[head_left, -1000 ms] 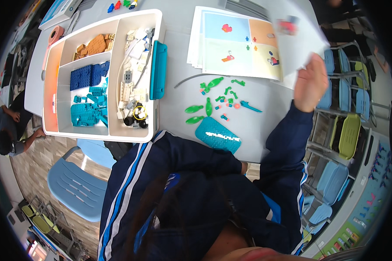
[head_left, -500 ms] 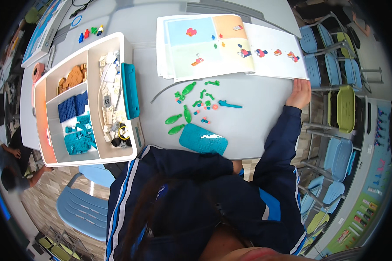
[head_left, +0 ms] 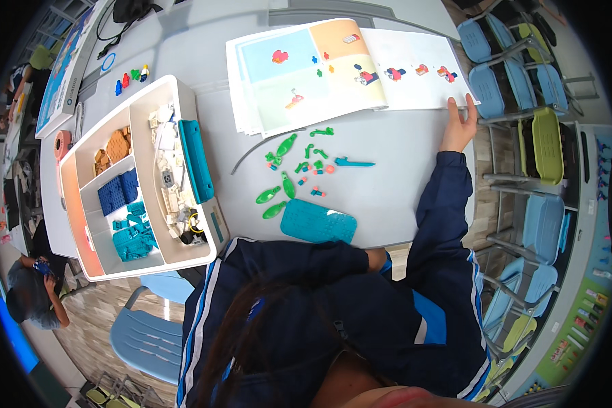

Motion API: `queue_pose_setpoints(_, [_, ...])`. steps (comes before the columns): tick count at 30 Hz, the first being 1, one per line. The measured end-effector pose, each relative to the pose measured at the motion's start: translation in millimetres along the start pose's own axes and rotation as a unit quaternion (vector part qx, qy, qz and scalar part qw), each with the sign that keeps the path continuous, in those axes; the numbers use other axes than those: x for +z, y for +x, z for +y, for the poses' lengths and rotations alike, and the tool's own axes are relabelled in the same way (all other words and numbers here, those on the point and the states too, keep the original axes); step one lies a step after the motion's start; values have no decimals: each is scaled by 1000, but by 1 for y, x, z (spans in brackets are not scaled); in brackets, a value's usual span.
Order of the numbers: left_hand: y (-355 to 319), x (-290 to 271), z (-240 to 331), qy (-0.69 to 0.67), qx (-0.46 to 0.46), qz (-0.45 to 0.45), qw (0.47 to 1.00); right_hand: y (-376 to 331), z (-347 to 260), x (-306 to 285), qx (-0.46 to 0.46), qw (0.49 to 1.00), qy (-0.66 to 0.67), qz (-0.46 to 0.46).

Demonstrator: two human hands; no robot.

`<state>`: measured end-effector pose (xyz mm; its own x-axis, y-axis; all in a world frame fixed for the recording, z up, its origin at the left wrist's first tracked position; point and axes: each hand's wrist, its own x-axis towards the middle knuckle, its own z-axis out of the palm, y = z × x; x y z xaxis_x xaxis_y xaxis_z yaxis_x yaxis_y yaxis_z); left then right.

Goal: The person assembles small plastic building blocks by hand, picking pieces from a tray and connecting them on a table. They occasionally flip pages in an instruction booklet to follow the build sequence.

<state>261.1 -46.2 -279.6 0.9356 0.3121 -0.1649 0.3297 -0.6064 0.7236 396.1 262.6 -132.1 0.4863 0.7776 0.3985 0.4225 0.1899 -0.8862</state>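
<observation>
At the far right of the table, my right hand (head_left: 460, 126) touches the lower right corner of an open instruction booklet (head_left: 418, 92). Its thumb and a finger are stretched up and apart at the page edge. My left forearm lies across my body along the near table edge. Only a small part of my left hand (head_left: 377, 260) shows, its fingers hidden. Below the booklet lie several green bricks (head_left: 287, 185), small coral and teal pieces (head_left: 317, 193), and a long teal piece (head_left: 355, 162). A teal studded plate (head_left: 317, 221) sits close to my left sleeve.
On the left stands a white sorting bin (head_left: 189, 102) holding tan, dark blue, teal and white bricks. Small coloured figures (head_left: 130, 78), a blue ring (head_left: 109, 62) and a roll of pink tape (head_left: 62, 141) lie beyond it. An empty blue chair (head_left: 149, 340) is at lower left; a person (head_left: 37, 296) sits beyond.
My right hand has shifted slightly, its fingers now extended apart at the booklet's corner instead of together along its edge. The whole view has turned slightly; the bricks lie as before.
</observation>
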Motion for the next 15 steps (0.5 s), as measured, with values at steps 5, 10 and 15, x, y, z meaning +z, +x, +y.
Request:
queue_pose_setpoints(5, [1, 1, 2, 54, -20, -26, 998, -13, -15, 7, -73, 960, -265, 50])
queue_pose_setpoints(10, [-2, 0, 2, 35, -51, -20, 998, -52, -71, 34, -341, 920, -190, -42])
queue_pose_setpoints(15, [14, 43, -8, 101, -18, 12, 995, -94, -108, 54, -481, 825, -173, -239])
